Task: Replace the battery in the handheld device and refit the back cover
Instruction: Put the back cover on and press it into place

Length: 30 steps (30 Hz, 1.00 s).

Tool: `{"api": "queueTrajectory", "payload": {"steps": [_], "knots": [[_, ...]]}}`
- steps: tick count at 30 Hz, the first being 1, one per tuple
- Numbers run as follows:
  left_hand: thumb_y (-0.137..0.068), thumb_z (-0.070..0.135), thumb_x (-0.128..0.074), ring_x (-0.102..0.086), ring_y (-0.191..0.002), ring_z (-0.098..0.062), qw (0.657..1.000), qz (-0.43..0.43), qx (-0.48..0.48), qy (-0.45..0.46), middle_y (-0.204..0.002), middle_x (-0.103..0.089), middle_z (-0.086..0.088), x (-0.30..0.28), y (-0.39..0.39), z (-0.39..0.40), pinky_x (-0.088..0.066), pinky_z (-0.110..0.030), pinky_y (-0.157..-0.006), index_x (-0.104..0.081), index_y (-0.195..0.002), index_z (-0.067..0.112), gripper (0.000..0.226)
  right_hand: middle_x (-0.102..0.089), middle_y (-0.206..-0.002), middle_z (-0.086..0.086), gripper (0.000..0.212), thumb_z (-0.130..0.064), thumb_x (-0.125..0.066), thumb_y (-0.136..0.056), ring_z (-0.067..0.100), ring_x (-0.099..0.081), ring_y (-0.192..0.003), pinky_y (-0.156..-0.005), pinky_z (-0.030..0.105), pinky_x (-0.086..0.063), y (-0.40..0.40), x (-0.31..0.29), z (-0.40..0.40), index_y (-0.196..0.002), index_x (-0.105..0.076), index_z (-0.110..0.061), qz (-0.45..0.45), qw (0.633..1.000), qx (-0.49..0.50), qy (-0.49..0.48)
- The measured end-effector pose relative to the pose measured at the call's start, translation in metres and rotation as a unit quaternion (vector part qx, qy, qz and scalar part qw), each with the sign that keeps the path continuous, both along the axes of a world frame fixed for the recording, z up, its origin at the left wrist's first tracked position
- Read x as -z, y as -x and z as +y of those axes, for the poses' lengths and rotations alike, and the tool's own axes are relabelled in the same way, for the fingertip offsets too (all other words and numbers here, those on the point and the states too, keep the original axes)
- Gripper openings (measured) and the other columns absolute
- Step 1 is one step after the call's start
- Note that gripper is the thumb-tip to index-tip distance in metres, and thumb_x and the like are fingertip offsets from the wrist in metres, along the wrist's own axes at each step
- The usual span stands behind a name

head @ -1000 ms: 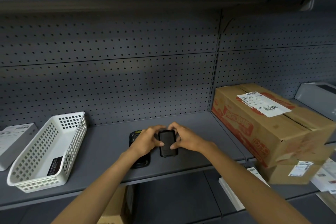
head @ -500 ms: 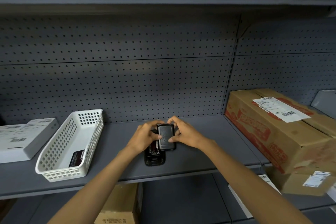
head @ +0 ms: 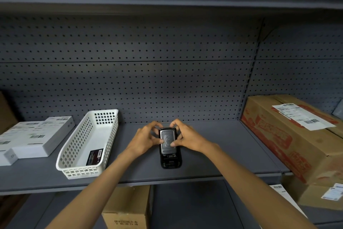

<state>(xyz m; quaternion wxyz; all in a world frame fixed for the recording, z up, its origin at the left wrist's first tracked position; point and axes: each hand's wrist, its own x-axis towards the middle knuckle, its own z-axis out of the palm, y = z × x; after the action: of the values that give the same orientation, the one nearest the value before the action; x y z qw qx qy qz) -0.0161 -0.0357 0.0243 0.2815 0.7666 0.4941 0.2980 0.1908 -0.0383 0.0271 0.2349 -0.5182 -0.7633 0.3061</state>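
Two hands worked the back cover, which lay on the handheld device at mid-shelf. Left hand and right hand each held a grasping grip on the cover's edges, thumbs pressing its face. At 9 o'clock stood a white basket containing a black battery.

Stockroom or shop backroom, grey pegboard shelving, labelled cardboard cartons, white basket

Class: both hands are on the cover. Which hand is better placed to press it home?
Right hand, probably: its thumb lies across the cover; the left hand mostly steadies the device.
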Motion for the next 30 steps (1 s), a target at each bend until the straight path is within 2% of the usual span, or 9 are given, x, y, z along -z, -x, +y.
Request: {"api": "queueTrajectory", "payload": {"steps": [2,5,11,13,15,18,24,30], "knots": [[-0.078,0.012,-0.080,-0.063,-0.061,-0.004,1.000,-0.002,-0.003,0.005,-0.086,-0.063,0.008,0.002,0.002,-0.001,-0.050,-0.017,-0.065,-0.058,-0.108,0.021,0.038,-0.053,-0.110,-0.004,0.052,-0.006,-0.077,-0.080,0.011,-0.064,-0.074,-0.077,0.029,-0.056,0.002,0.003,0.000,-0.119,-0.044,-0.017,-0.003,1.000,-0.001,0.002],[-0.078,0.013,-0.079,-0.070,-0.068,-0.013,1.000,-0.008,0.002,0.011,-0.084,-0.065,0.003,0.005,0.004,-0.003,-0.055,-0.023,-0.071,-0.058,-0.108,0.019,0.037,-0.056,-0.115,0.001,0.052,-0.009,-0.078,-0.079,0.014,-0.065,-0.080,-0.084,0.036,-0.057,0.003,0.005,0.000,-0.118,-0.045,-0.020,-0.010,1.000,0.001,0.007],[-0.076,0.021,-0.082,-0.063,-0.065,0.001,1.000,-0.008,0.006,0.010,-0.079,-0.064,0.006,0.011,0.007,-0.002,-0.047,-0.010,-0.066,-0.060,-0.107,0.021,0.038,-0.055,-0.109,-0.002,0.052,-0.008,-0.078,-0.080,0.008,-0.060,-0.073,-0.072,0.021,-0.051,0.002,0.004,-0.003,-0.121,-0.047,-0.016,-0.014,1.000,0.000,0.015],[-0.076,0.020,-0.082,-0.062,-0.068,0.002,1.000,-0.012,0.009,0.011,-0.080,-0.064,0.006,0.013,0.008,-0.001,-0.047,-0.007,-0.067,-0.060,-0.107,0.019,0.038,-0.055,-0.108,-0.002,0.052,-0.008,-0.078,-0.080,0.007,-0.060,-0.072,-0.072,0.021,-0.050,0.002,0.006,-0.004,-0.122,-0.048,-0.016,-0.013,1.000,0.002,0.019],[-0.076,0.019,-0.082,-0.065,-0.079,-0.002,1.000,-0.015,0.011,0.015,-0.086,-0.065,0.002,0.016,0.010,-0.001,-0.051,-0.012,-0.076,-0.061,-0.106,0.019,0.037,-0.056,-0.108,-0.002,0.052,-0.008,-0.078,-0.080,0.007,-0.061,-0.072,-0.074,0.023,-0.052,0.003,0.007,-0.005,-0.122,-0.049,-0.015,-0.012,1.000,0.004,0.023],[-0.077,0.019,-0.080,-0.066,-0.096,-0.013,1.000,-0.019,0.012,0.016,-0.099,-0.066,-0.005,0.019,0.011,-0.002,-0.054,-0.027,-0.091,-0.060,-0.107,0.018,0.036,-0.056,-0.107,-0.003,0.052,-0.009,-0.077,-0.080,0.005,-0.060,-0.075,-0.076,0.022,-0.052,0.003,0.008,-0.006,-0.123,-0.049,-0.016,-0.012,1.000,0.004,0.023],[-0.080,0.019,-0.078,-0.063,-0.108,-0.012,0.999,-0.019,0.018,0.019,-0.109,-0.067,-0.001,0.023,0.012,-0.002,-0.051,-0.031,-0.099,-0.059,-0.109,0.019,0.035,-0.058,-0.109,-0.003,0.051,-0.010,-0.077,-0.081,0.011,-0.062,-0.091,-0.078,0.019,-0.049,0.004,0.010,-0.008,-0.123,-0.050,-0.017,-0.009,1.000,0.012,0.023],[-0.082,0.024,-0.077,-0.056,-0.123,-0.013,0.999,0.008,0.033,0.031,-0.122,-0.065,0.001,0.026,0.012,-0.003,-0.044,-0.032,-0.106,-0.057,-0.118,0.022,0.041,-0.059,-0.117,0.001,0.051,-0.012,-0.077,-0.081,0.018,-0.061,-0.107,-0.092,0.032,-0.051,0.004,0.013,-0.008,-0.125,-0.050,-0.016,-0.020,0.999,0.020,0.028]]}}
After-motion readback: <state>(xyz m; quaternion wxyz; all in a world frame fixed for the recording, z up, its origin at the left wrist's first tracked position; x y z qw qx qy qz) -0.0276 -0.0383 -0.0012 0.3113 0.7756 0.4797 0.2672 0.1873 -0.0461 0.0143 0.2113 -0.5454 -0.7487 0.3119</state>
